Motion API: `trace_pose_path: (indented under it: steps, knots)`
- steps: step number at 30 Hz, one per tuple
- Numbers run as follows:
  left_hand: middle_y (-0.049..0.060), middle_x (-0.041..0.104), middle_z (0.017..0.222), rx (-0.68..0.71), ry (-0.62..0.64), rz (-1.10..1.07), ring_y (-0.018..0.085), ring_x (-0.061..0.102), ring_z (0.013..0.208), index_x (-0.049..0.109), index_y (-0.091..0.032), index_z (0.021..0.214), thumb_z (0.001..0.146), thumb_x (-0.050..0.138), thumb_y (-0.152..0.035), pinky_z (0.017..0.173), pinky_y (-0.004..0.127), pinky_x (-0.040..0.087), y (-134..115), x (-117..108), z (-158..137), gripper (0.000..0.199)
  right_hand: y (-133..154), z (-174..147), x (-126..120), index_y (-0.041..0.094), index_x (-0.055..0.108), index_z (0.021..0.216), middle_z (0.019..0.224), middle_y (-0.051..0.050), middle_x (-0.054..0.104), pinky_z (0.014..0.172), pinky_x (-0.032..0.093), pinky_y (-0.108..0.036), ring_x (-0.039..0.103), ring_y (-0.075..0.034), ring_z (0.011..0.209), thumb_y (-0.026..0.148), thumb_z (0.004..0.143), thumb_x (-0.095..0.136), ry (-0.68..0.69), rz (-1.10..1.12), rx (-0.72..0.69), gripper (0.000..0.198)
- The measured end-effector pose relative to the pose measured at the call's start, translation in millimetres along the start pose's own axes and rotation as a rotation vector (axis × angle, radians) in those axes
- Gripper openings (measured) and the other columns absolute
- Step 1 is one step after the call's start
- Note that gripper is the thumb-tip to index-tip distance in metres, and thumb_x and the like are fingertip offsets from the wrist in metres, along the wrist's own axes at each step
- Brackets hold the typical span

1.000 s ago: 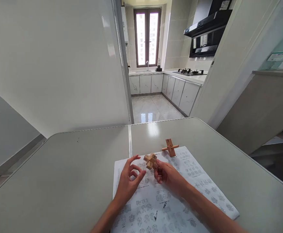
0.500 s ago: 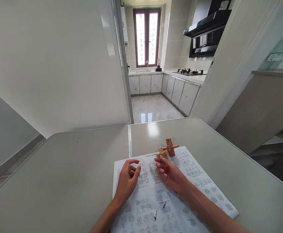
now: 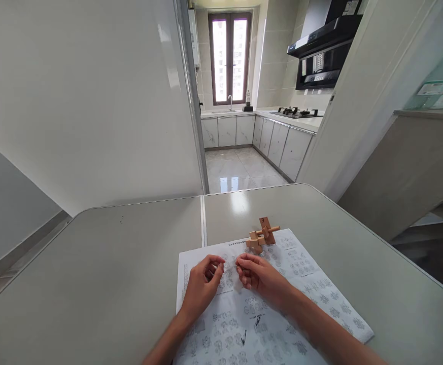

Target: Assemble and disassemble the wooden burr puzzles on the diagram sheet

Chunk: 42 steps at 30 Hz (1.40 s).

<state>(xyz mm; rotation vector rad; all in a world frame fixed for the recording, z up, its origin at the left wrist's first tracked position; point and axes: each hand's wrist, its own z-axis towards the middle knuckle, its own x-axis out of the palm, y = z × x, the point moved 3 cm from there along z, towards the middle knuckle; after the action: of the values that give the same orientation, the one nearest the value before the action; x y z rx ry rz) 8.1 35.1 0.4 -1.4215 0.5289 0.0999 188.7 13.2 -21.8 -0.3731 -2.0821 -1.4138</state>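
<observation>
Both of my hands hover over a printed instruction sheet (image 3: pixel 278 309) with rows of small diagrams. My left hand (image 3: pixel 204 281) has its thumb and index fingertips drawn together. Whatever may lie between them is too small to make out. Facing it, a short gap to the right, my right hand (image 3: pixel 257 274) is closed in a pinch, its other fingers curled; anything in it is hidden. Just beyond my right hand, a small group of brown wooden pieces (image 3: pixel 256 243) lies on the sheet's top edge, with a thin rod and a flat marked plate (image 3: pixel 266 228) standing tilted.
The sheet rests on a pale grey table (image 3: pixel 103 284) with a white seam (image 3: pixel 203 223) across it. A white wall panel (image 3: pixel 92 101) borders the left. Past the table's far edge a kitchen shows, with a stove (image 3: pixel 295 112) and marble-patterned cabinets (image 3: pixel 227 132).
Fingers of both hands have closed from loosely apart into pinches. My right hand has drawn back slightly from the wooden pieces, toward my left hand.
</observation>
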Motion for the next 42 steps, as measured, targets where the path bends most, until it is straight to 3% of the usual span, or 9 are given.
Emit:
trace_pose_path:
  steps: [42]
  knots:
    - [0.0,0.06,0.07,0.011,0.005,0.006,0.014,0.05,0.061,0.068,-0.02,0.094,0.095,0.057,-0.046,0.057,0.024,0.039,-4.9,-0.4,-0.7,0.029,-1.1,-1.7,-0.8,0.017,0.067,0.085,0.076,0.0,0.062,0.057,0.042,-0.025,0.051,-0.009,0.06,0.047,0.08,0.087,0.013,-0.04,0.0,0.037]
